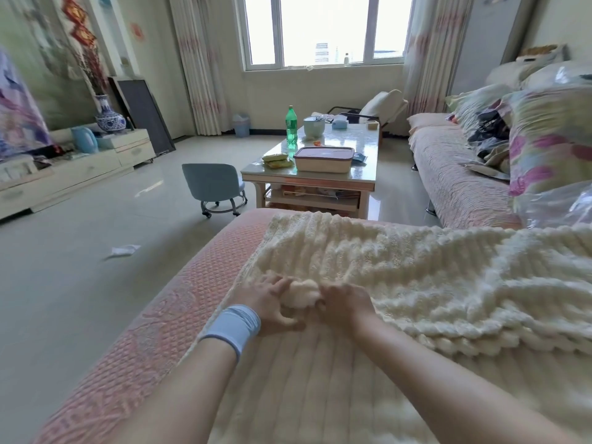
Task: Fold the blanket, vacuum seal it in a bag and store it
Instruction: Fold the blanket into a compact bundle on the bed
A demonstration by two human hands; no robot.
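Note:
A cream, ribbed fleece blanket (416, 277) lies spread over the pink quilted sofa section (179, 302) in front of me, its far half doubled over in loose ridges. Both hands meet at a bunched bit of the blanket's edge near its left side. My left hand (269, 306), with a pale blue wristband, grips the bunch from the left. My right hand (346, 302) pinches it from the right. A clear plastic bag (557, 203) with a floral quilt inside sits on the sofa at the right.
A glass-topped coffee table (320, 179) stands ahead, carrying a green bottle (291, 128) and a lidded box (323, 159). A small blue wheeled chair (213, 187) is to its left. The long sofa (455, 174) runs along the right. A scrap of paper (123, 250) lies on the tiled floor.

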